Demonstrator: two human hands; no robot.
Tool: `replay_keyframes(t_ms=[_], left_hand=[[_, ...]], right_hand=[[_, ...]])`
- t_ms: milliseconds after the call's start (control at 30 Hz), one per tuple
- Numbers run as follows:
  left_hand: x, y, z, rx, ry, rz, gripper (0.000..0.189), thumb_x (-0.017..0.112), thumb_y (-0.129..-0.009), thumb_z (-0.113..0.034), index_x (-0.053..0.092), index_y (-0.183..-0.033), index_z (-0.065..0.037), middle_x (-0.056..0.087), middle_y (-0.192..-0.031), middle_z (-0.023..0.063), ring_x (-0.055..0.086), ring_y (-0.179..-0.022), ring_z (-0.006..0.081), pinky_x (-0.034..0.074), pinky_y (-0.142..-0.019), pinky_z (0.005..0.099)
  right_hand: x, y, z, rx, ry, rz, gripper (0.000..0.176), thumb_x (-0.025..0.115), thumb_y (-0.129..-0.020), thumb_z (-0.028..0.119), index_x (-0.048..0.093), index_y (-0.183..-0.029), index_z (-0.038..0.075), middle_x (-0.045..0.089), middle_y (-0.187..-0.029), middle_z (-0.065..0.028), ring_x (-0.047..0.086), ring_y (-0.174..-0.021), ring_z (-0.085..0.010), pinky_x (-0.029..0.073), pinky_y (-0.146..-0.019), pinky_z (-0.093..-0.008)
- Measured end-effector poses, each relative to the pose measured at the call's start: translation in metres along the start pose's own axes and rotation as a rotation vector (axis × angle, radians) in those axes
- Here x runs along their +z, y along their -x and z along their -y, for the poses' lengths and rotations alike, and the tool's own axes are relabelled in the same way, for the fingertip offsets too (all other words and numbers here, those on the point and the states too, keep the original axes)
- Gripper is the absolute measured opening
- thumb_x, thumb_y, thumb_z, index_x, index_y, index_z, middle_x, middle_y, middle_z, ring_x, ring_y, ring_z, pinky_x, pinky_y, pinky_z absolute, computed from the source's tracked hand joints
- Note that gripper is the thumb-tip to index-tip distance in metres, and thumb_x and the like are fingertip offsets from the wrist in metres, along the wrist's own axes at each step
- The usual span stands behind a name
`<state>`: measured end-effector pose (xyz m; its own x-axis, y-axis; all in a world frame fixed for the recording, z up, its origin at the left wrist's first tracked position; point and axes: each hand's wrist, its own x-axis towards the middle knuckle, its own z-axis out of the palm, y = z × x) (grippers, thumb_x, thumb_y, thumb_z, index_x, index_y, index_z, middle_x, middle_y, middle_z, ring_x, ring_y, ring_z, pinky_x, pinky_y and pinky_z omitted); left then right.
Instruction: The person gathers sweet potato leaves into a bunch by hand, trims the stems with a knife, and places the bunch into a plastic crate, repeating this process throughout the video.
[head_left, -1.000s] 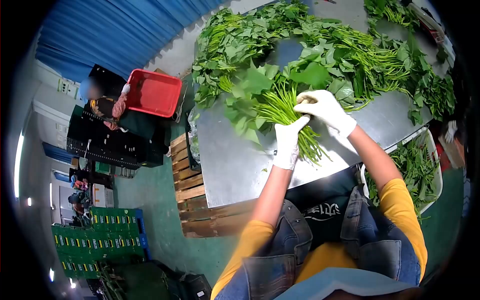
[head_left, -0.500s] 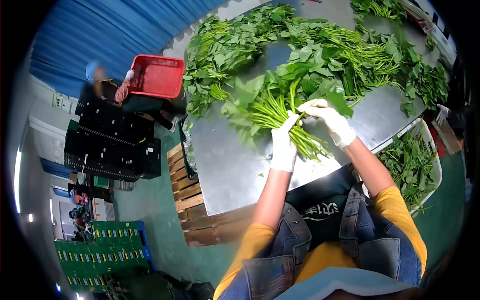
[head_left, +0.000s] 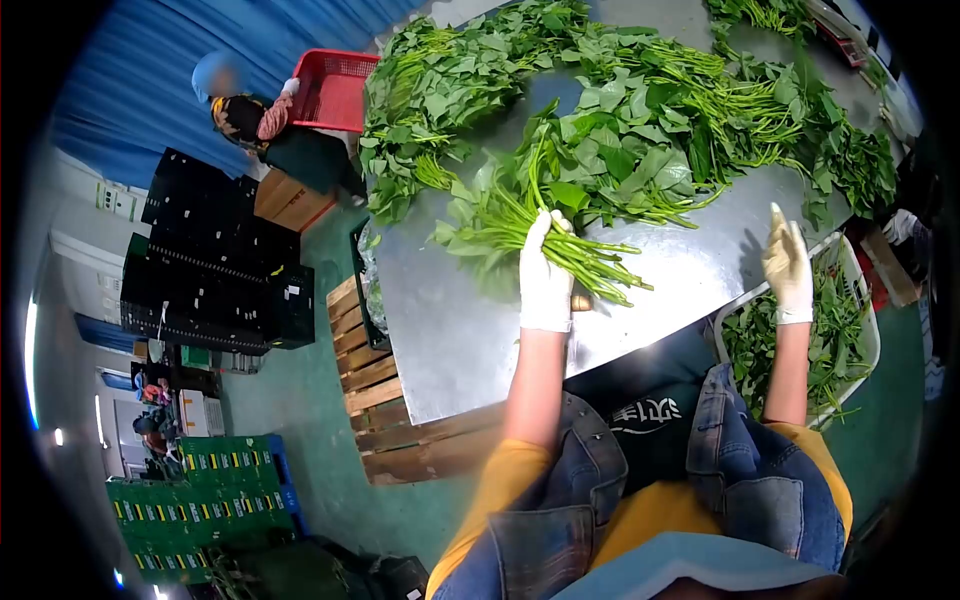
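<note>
My left hand (head_left: pixel 545 288), in a white glove, is closed around the stems of a bunch of leafy greens (head_left: pixel 598 264) above the metal table (head_left: pixel 460 345). The cut stem ends point right and the leaves hang to the left, somewhat blurred. Apart from it, over the table's right edge and beside a white basket (head_left: pixel 873 335), is my right hand (head_left: pixel 788 265). It is also gloved, with fingers stretched upward and nothing visible in them. More loose greens (head_left: pixel 640 150) lie in heaps across the table's far side.
Leafy stems fill the white basket at the right. At the far left a person (head_left: pixel 262 125) holds a red crate (head_left: pixel 338 85). Black crates (head_left: pixel 205 260) are stacked at left, green crates (head_left: pixel 200 500) lower down. A wooden pallet (head_left: pixel 372 385) sits by the table's left edge.
My right hand has left the bunch and moved right towards the white basket, opening. My left hand has shifted slightly left with the bunch. The person with the red crate has moved.
</note>
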<state>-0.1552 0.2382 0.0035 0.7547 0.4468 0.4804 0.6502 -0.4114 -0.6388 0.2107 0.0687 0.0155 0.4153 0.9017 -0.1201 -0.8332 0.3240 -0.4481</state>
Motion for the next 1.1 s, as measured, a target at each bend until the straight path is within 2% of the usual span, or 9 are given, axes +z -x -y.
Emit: replay_keyframes(t_ms=[167, 233, 300, 333, 400, 633, 800, 1000, 1100], left_hand=[[-0.041, -0.005, 0.006, -0.212, 0.213, 0.073, 0.014, 0.061, -0.085, -0.008, 0.055, -0.096, -0.003, 0.060, -0.082, 0.0076, 0.057, -0.070, 0.0149, 0.049, -0.063, 0.0246], [-0.065, -0.018, 0.006, -0.748, 1.017, 0.152, 0.015, 0.063, -0.083, -0.008, 0.056, -0.095, -0.001, 0.060, -0.079, 0.0069, 0.057, -0.068, 0.0148, 0.048, -0.059, 0.0246], [-0.082, -0.025, 0.006, -1.005, 1.430, 0.200, 0.016, 0.064, -0.082, -0.008, 0.057, -0.095, -0.001, 0.060, -0.077, 0.0065, 0.057, -0.066, 0.0148, 0.048, -0.057, 0.0246], [-0.087, -0.027, 0.009, -1.391, 1.949, 0.162, 0.016, 0.063, -0.082, -0.008, 0.057, -0.095, 0.000, 0.060, -0.077, 0.0069, 0.058, -0.066, 0.0150, 0.048, -0.056, 0.0250], [-0.072, -0.017, 0.000, -1.695, 2.725, -0.022, 0.017, 0.061, -0.082, -0.005, 0.056, -0.097, 0.001, 0.061, -0.080, 0.0083, 0.058, -0.066, 0.0154, 0.048, -0.055, 0.0256], [-0.111, -0.021, 0.009, -1.472, 2.550, 0.023, 0.018, 0.060, -0.081, -0.002, 0.056, -0.098, 0.002, 0.061, -0.079, 0.0088, 0.058, -0.064, 0.0150, 0.049, -0.058, 0.0254], [-0.125, -0.028, 0.012, -1.580, 2.676, 0.001, 0.018, 0.060, -0.081, -0.002, 0.057, -0.097, 0.002, 0.061, -0.079, 0.0084, 0.058, -0.064, 0.0150, 0.049, -0.058, 0.0252], [-0.128, -0.027, 0.018, -1.528, 2.614, 0.001, 0.018, 0.061, -0.081, -0.003, 0.056, -0.098, 0.001, 0.061, -0.079, 0.0081, 0.058, -0.064, 0.0149, 0.049, -0.058, 0.0247], [-0.100, -0.012, 0.011, -1.470, 2.607, -0.088, 0.019, 0.062, -0.080, -0.003, 0.056, -0.098, 0.001, 0.061, -0.080, 0.0080, 0.058, -0.065, 0.0145, 0.049, -0.058, 0.0244]], right_hand=[[0.095, 0.013, -0.047, -0.088, 0.798, 0.037, 0.031, 0.054, -0.089, 0.015, 0.059, -0.117, 0.003, 0.061, -0.093, 0.0001, 0.050, -0.071, -0.0028, 0.037, -0.062, -0.0155], [0.140, 0.009, -0.058, -0.157, 1.000, 0.196, 0.026, 0.055, -0.087, 0.013, 0.063, -0.109, 0.003, 0.062, -0.093, -0.0009, 0.052, -0.074, -0.0048, 0.041, -0.066, -0.0180], [0.168, -0.006, -0.072, -0.210, 1.026, 0.373, 0.022, 0.057, -0.086, 0.010, 0.065, -0.105, 0.002, 0.063, -0.096, -0.0012, 0.053, -0.075, -0.0063, 0.043, -0.069, -0.0205], [0.175, -0.019, -0.082, -0.306, 1.051, 0.443, 0.022, 0.058, -0.085, 0.009, 0.065, -0.105, 0.003, 0.063, -0.096, -0.0011, 0.054, -0.076, -0.0065, 0.043, -0.070, -0.0208], [0.189, -0.031, -0.098, -0.450, 1.109, 0.542, 0.024, 0.061, -0.083, 0.006, 0.066, -0.106, 0.005, 0.062, -0.093, -0.0006, 0.053, -0.075, -0.0064, 0.043, -0.070, -0.0206], [0.208, -0.045, -0.127, -0.588, 1.337, 0.481, 0.021, 0.069, -0.075, 0.007, 0.068, -0.096, 0.007, 0.056, -0.075, 0.0013, 0.048, -0.064, -0.0068, 0.041, -0.061, -0.0210], [0.199, -0.052, -0.128, -0.600, 1.343, 0.460, 0.014, 0.068, -0.075, 0.009, 0.067, -0.088, 0.005, 0.059, -0.075, -0.0020, 0.055, -0.068, -0.0094, 0.043, -0.063, -0.0235], [0.150, -0.096, -0.095, -1.035, 1.585, 0.050, 0.007, 0.064, -0.079, 0.007, 0.064, -0.083, 0.002, 0.062, -0.080, -0.0059, 0.058, -0.073, -0.0145, 0.045, -0.069, -0.0254], [0.135, -0.081, -0.055, -0.968, 1.486, -0.040, 0.008, 0.061, -0.082, 0.004, 0.064, -0.088, 0.001, 0.062, -0.085, -0.0051, 0.057, -0.075, -0.0143, 0.045, -0.072, -0.0247]])
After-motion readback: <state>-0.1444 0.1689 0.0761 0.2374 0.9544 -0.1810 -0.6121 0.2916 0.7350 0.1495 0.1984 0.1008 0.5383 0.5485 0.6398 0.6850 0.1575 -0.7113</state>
